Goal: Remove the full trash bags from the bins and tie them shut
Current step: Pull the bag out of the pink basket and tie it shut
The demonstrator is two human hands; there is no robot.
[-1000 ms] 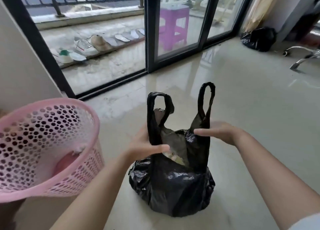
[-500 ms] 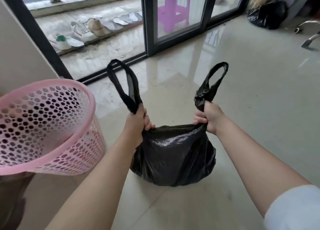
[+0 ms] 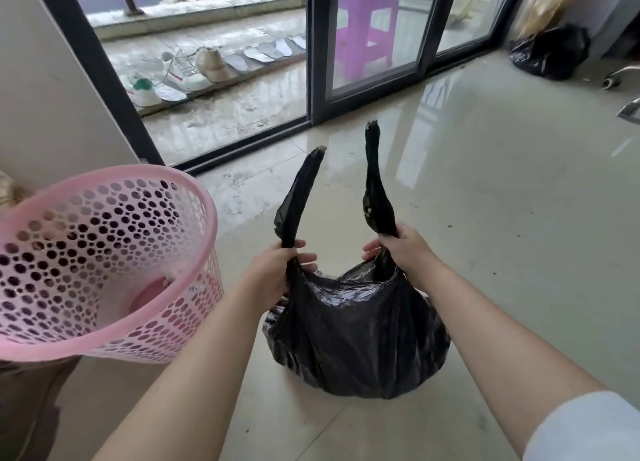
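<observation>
Handles drawn closer together since earlier frame, both upright. Left hand (image 3: 273,273), right hand (image 3: 401,249) fingers curled round black trash bag (image 3: 356,336) handle bases; pink bin (image 3: 104,266) left, seemingly tilted.

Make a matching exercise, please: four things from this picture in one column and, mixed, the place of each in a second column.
1. black trash bag
2. pink bin
3. purple stool
4. shoes

a. behind the glass door
b. lined up outside the open doorway
c. tilted, at the person's left
d. on the floor, held by both hands

Pairs: 1-d, 2-c, 3-a, 4-b
</observation>
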